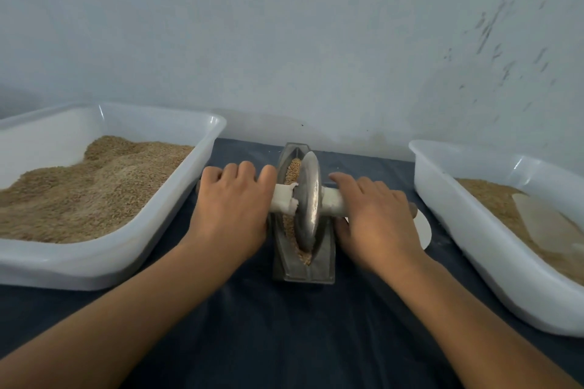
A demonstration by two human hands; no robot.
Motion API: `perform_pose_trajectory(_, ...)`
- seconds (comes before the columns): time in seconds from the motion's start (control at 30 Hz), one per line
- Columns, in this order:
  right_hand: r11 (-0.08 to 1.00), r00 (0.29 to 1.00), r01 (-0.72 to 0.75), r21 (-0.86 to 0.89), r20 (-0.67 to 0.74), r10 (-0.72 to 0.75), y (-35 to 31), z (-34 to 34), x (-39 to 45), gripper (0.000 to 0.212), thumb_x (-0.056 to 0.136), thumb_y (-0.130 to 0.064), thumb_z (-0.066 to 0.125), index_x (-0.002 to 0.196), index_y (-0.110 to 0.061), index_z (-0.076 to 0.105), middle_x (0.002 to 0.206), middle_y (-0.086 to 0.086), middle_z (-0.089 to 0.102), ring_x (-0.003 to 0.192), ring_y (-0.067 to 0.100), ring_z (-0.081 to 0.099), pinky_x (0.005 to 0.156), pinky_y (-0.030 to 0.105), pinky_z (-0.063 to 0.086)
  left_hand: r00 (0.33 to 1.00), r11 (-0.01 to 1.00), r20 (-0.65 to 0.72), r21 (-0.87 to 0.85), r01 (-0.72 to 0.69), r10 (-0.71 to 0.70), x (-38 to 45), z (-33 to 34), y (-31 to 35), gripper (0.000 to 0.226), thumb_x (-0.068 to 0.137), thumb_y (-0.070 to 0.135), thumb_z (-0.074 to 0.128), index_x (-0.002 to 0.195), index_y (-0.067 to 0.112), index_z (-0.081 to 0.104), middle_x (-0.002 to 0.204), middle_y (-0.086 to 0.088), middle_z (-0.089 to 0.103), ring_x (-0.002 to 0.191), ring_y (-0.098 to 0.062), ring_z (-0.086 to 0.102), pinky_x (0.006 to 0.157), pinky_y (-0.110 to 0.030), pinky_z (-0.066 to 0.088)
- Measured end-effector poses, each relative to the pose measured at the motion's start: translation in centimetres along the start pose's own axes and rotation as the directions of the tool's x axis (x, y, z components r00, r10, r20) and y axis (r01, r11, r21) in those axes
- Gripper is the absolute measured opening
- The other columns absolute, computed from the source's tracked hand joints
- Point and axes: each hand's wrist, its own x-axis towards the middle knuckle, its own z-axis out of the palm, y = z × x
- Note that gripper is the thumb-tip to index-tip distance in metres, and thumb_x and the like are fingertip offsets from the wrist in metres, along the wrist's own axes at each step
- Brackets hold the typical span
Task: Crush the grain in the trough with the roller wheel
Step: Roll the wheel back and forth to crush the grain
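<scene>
Left hand (pixel 232 208) and right hand (pixel 376 218) each curl over one end of the white handle (pixel 331 202), and I press down. Between them the roller wheel (pixel 308 202) stands upright in the trough (pixel 325 262), grain (pixel 292 174) beneath and ahead. Uneven pressure could tilt the wheel, I judge, spilling grain onto the tabletop (pixel 284 341).
</scene>
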Motion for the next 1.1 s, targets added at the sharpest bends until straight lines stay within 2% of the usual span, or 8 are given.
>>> perform_pose_trajectory(0.17, 1.000, 1.000, -0.002, 0.008, 0.022, 0.002, 0.1, 0.5, 1.3, 0.051, 0.088, -0.034, 0.064, 0.137, -0.032, 0.049, 0.110, -0.005, 0.063, 0.099, 0.024, 0.059, 0.076, 0.039, 0.034, 0.998, 0.999, 0.054, -0.046, -0.005, 0.007, 1.1, 0.6, -0.4, 0.044, 0.082, 0.040, 0.067, 0.098, 0.027, 0.028, 0.099, 0.003, 0.051, 0.086, -0.019, 0.051, 0.076, -0.035, 0.034)
perform_pose_trajectory(0.3, 0.999, 0.997, -0.027, 0.018, 0.077, 0.026, 0.7, 1.2, 2.4, 0.048, 0.089, -0.037, 0.062, 0.134, -0.034, 0.046, 0.109, -0.005, 0.064, 0.097, 0.025, 0.061, 0.071, 0.037, 0.033, 0.997, 0.997, 0.066, -0.068, -0.023, 0.028, 2.7, 1.3, -0.3, 0.047, 0.079, 0.036, 0.068, 0.094, 0.028, 0.025, 0.088, 0.005, 0.043, 0.076, -0.017, 0.041, 0.075, -0.036, 0.036)
perform_pose_trajectory(0.47, 0.999, 0.995, -0.020, -0.039, 0.098, 0.024, 1.1, 2.2, 4.1, 0.065, 0.087, -0.038, 0.065, 0.145, -0.034, 0.036, 0.117, -0.003, 0.066, 0.099, 0.028, 0.065, 0.071, 0.039, 0.039, 0.995, 0.996, 0.104, -0.090, 0.002, 0.008, 4.2, 2.9, -0.8, 0.041, 0.082, 0.035, 0.066, 0.094, 0.028, 0.028, 0.085, 0.006, 0.044, 0.075, -0.017, 0.043, 0.074, -0.036, 0.036)
perform_pose_trajectory(0.67, 0.996, 0.974, -0.083, -0.016, 0.208, 0.084, 1.6, 3.1, 7.1, 0.055, 0.087, -0.037, 0.063, 0.137, -0.041, 0.041, 0.117, -0.006, 0.066, 0.097, 0.027, 0.066, 0.067, 0.037, 0.037, 0.997, 0.996, 0.079, -0.085, 0.012, -0.005, 5.9, 4.4, -1.0, 0.036, 0.083, 0.034, 0.065, 0.093, 0.026, 0.032, 0.083, 0.005, 0.050, 0.069, -0.019, 0.045, 0.070, -0.036, 0.034)
perform_pose_trajectory(0.77, 0.994, 0.967, -0.102, -0.023, 0.232, 0.105, 1.9, 3.4, 8.2, 0.054, 0.084, -0.036, 0.065, 0.134, -0.044, 0.044, 0.108, -0.008, 0.068, 0.091, 0.025, 0.064, 0.063, 0.036, 0.037, 0.998, 0.997, 0.060, -0.067, 0.029, -0.025, 6.9, 5.1, -0.9, 0.034, 0.083, 0.031, 0.067, 0.094, 0.026, 0.034, 0.081, 0.005, 0.050, 0.068, -0.018, 0.045, 0.071, -0.036, 0.033)
perform_pose_trajectory(0.87, 0.990, 0.943, -0.142, -0.004, 0.302, 0.137, 2.3, 3.5, 9.1, 0.051, 0.082, -0.034, 0.064, 0.127, -0.047, 0.047, 0.095, -0.008, 0.064, 0.080, 0.024, 0.056, 0.063, 0.036, 0.041, 0.999, 0.998, 0.006, -0.057, 0.040, -0.039, 7.7, 5.7, -0.8, 0.027, 0.085, 0.029, 0.066, 0.099, 0.025, 0.044, 0.085, 0.004, 0.056, 0.073, -0.021, 0.055, 0.072, -0.036, 0.032)
perform_pose_trajectory(0.97, 0.988, 0.916, -0.155, 0.012, 0.377, 0.139, 2.6, 3.4, 10.0, 0.044, 0.079, -0.034, 0.063, 0.119, -0.048, 0.051, 0.094, -0.009, 0.064, 0.082, 0.024, 0.057, 0.067, 0.038, 0.046, 0.999, 0.999, -0.010, -0.039, 0.034, -0.035, 8.4, 6.1, -0.8, 0.025, 0.085, 0.029, 0.067, 0.101, 0.025, 0.048, 0.087, 0.004, 0.060, 0.075, -0.022, 0.059, 0.070, -0.035, 0.029)
perform_pose_trajectory(1.1, 0.988, 0.905, -0.153, 0.006, 0.402, 0.138, 2.4, 3.3, 10.6, 0.037, 0.079, -0.033, 0.064, 0.113, -0.046, 0.055, 0.095, -0.010, 0.065, 0.084, 0.023, 0.058, 0.065, 0.036, 0.042, 0.999, 0.998, -0.002, -0.049, 0.039, -0.039, 8.7, 6.1, -0.8, 0.026, 0.086, 0.029, 0.066, 0.103, 0.025, 0.047, 0.089, 0.003, 0.060, 0.078, -0.022, 0.060, 0.071, -0.036, 0.029)
